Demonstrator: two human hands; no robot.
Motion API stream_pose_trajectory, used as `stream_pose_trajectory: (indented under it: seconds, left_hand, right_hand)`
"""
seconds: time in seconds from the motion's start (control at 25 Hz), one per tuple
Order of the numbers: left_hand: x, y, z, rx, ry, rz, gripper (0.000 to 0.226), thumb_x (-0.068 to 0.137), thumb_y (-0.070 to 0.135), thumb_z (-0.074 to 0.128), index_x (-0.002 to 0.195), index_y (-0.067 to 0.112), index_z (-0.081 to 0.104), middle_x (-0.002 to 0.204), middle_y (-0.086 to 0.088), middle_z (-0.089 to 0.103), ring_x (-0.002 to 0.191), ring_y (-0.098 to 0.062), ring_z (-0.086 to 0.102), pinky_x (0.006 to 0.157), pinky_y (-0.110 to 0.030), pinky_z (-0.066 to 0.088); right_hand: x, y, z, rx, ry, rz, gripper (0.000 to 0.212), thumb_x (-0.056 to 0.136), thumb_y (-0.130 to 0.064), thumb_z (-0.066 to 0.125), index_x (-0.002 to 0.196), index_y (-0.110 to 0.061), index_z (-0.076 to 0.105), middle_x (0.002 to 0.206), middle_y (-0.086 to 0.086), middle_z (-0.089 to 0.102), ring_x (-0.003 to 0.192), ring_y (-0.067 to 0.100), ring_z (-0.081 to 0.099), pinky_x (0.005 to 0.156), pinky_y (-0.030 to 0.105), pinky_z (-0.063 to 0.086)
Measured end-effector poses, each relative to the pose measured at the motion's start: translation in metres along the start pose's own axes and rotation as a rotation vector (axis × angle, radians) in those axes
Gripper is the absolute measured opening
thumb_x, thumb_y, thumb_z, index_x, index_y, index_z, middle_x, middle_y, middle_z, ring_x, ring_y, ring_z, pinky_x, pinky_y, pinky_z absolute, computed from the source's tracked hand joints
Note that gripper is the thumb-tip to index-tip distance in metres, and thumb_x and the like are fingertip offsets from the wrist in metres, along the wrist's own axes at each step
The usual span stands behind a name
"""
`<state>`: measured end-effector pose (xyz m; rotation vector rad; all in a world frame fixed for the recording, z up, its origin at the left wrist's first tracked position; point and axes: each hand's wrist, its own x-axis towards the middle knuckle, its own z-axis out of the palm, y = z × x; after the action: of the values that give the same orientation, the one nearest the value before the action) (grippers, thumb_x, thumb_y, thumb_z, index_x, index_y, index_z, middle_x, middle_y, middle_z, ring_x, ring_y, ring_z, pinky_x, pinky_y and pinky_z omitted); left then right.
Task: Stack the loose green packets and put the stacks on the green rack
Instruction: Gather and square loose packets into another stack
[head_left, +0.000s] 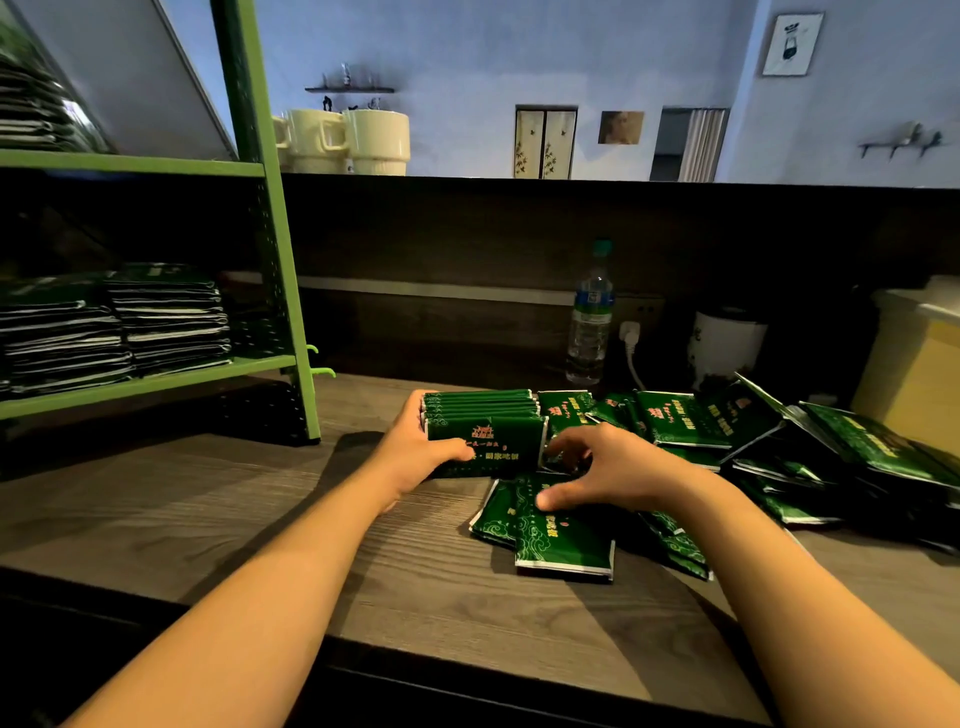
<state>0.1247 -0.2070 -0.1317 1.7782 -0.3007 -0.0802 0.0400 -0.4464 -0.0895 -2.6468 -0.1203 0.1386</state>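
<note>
Gripping a stack of green packets (483, 434) at the centre of the head view, the left hand (415, 452) curls round the stack's left end, thumb across its near face. The stack stands on edge on the wooden counter (234, 514). The right hand (608, 467) hovers at the stack's 3 o'clock side, fingers bent and spread; whether its fingertips touch the stack or the packets below cannot be told.

Loose green packets (561, 535) lie flat at 5 o'clock of the stack, directly under the right hand, overlapping one another. A larger scattered heap of packets (727, 426) spreads toward 3 o'clock, several tilted against each other.

The green rack (270, 244) stands at 9 to 10 o'clock of the stack, near it but apart. Its lower shelf carries two piles of stacked packets (166, 322), side by side; an upper shelf holds more, partly cut off by the frame edge.

At 1 o'clock, against the dark back panel, stands a water bottle (589, 317), with a white jar (724, 343) to its right. Cream mugs (348, 140) sit on the ledge at 11 o'clock.
</note>
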Motion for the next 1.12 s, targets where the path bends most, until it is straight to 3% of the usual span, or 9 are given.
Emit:
stream_pose_trajectory:
  seconds: [0.16,0.36,0.48,0.64,0.76,0.84,0.96,1.04,1.12]
  left_hand:
    - [0.000,0.000,0.001,-0.015,0.030,-0.010,0.049,0.077,0.003,0.081,0.115,0.018,0.054,0.111,-0.005,0.071,0.107,-0.022,0.068,0.100,-0.046,0.053]
    - [0.003,-0.002,-0.003,0.025,0.171,-0.025,0.050,0.066,0.020,0.081,0.108,0.022,0.055,0.109,-0.003,0.070,0.105,-0.024,0.065,0.098,-0.049,0.051]
    - [0.003,-0.002,-0.003,0.038,0.179,-0.037,0.048,0.070,0.018,0.081,0.110,0.022,0.053,0.110,-0.003,0.069,0.105,-0.024,0.065,0.099,-0.048,0.051]
    - [0.005,-0.001,-0.003,-0.011,0.172,-0.060,0.054,0.072,0.008,0.078,0.117,0.017,0.050,0.111,-0.006,0.067,0.109,-0.027,0.063,0.099,-0.044,0.051]
    - [0.003,0.000,-0.002,-0.030,0.133,-0.067,0.060,0.065,0.019,0.073,0.119,0.016,0.048,0.111,-0.005,0.066,0.113,-0.029,0.061,0.097,-0.041,0.050]
    - [0.000,0.003,-0.001,-0.080,0.090,-0.058,0.051,0.080,0.031,0.070,0.122,0.016,0.046,0.123,-0.003,0.059,0.122,-0.025,0.053,0.095,-0.035,0.039]
    - [-0.002,0.005,-0.003,-0.106,0.007,-0.076,0.095,0.066,0.068,0.072,0.142,0.021,0.038,0.142,0.003,0.044,0.135,-0.017,0.038,0.111,-0.044,0.031]
    - [0.000,0.001,-0.003,-0.087,-0.004,-0.069,0.091,0.062,0.047,0.089,0.135,0.023,0.042,0.136,0.004,0.055,0.128,-0.021,0.053,0.111,-0.050,0.043]
    - [0.001,-0.001,-0.001,-0.054,0.003,-0.048,0.065,0.073,0.012,0.086,0.124,0.020,0.046,0.119,-0.006,0.067,0.115,-0.027,0.064,0.094,-0.043,0.056]
  right_hand:
    - [0.000,-0.004,0.001,-0.015,-0.067,-0.012,0.077,0.062,-0.060,0.083,0.128,-0.028,0.059,0.112,-0.012,0.058,0.105,0.010,0.057,0.100,0.033,0.048]
    - [-0.002,-0.006,0.003,0.131,-0.029,-0.039,0.049,0.069,-0.042,0.086,0.106,-0.025,0.060,0.101,-0.011,0.064,0.089,0.004,0.063,0.077,0.022,0.052]
    - [0.002,-0.005,0.007,0.262,0.015,-0.077,0.042,0.070,-0.032,0.087,0.101,-0.024,0.060,0.100,-0.004,0.069,0.088,0.010,0.068,0.077,0.030,0.058]
    - [0.010,-0.003,0.010,0.557,0.133,-0.144,0.039,0.079,-0.010,0.078,0.113,-0.020,0.063,0.103,0.002,0.073,0.094,0.016,0.071,0.082,0.034,0.059]
    - [0.012,-0.008,0.015,0.812,0.290,-0.154,0.024,0.085,-0.002,0.068,0.104,-0.016,0.070,0.098,0.000,0.076,0.092,0.011,0.071,0.077,0.022,0.053]
    - [0.017,-0.010,0.024,0.843,0.342,-0.108,0.019,0.085,-0.006,0.071,0.101,-0.015,0.070,0.097,0.000,0.076,0.095,0.016,0.071,0.081,0.027,0.055]
    - [0.028,-0.012,0.038,0.514,0.383,-0.072,0.024,0.082,-0.021,0.078,0.103,-0.019,0.067,0.098,-0.003,0.073,0.093,0.014,0.069,0.085,0.037,0.057]
    - [0.031,-0.015,0.042,0.383,0.435,-0.074,0.031,0.079,-0.026,0.080,0.104,-0.019,0.063,0.099,-0.006,0.069,0.090,0.010,0.066,0.082,0.034,0.056]
    - [0.030,-0.017,0.043,0.377,0.440,-0.065,0.047,0.074,-0.028,0.084,0.111,-0.020,0.056,0.105,-0.008,0.063,0.094,0.009,0.062,0.078,0.024,0.051]
